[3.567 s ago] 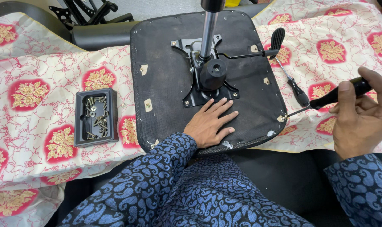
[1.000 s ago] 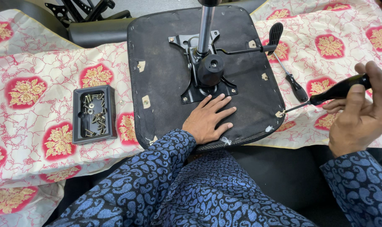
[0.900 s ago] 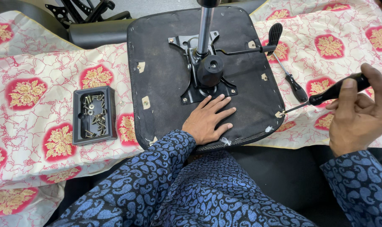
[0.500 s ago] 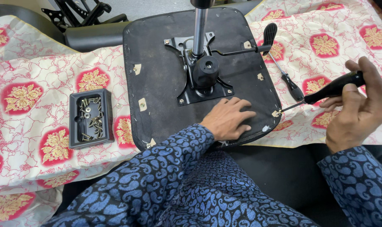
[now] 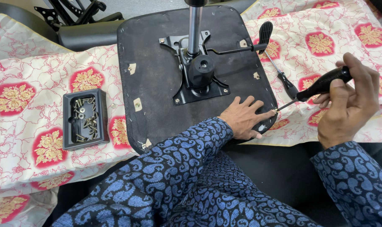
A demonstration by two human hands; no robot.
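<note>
Left hand (image 5: 242, 117): open, fingers (image 5: 258, 105) spread and pressed flat on the black underside of the chair seat (image 5: 157, 80), near its lower right corner. Fingertips reaching toward the seat edge, close to the screwdriver tip.

Right hand (image 5: 350, 103): closed around the black handle of a screwdriver (image 5: 321, 86), thumb laid along the grip. Shaft angled down and left; tip at a screw point on the seat's lower right edge, just beside the left fingertips.

Chair seat: upside down on a cream cloth with red floral medallions (image 5: 35, 96). Metal mounting plate (image 5: 197, 77) with gas cylinder post at centre, lever paddle (image 5: 265, 31) projecting right.

Second screwdriver (image 5: 283, 77): lying on the cloth between seat and right hand, untouched.

Black tray of screws (image 5: 85, 119): left of the seat, well apart from both hands.
</note>
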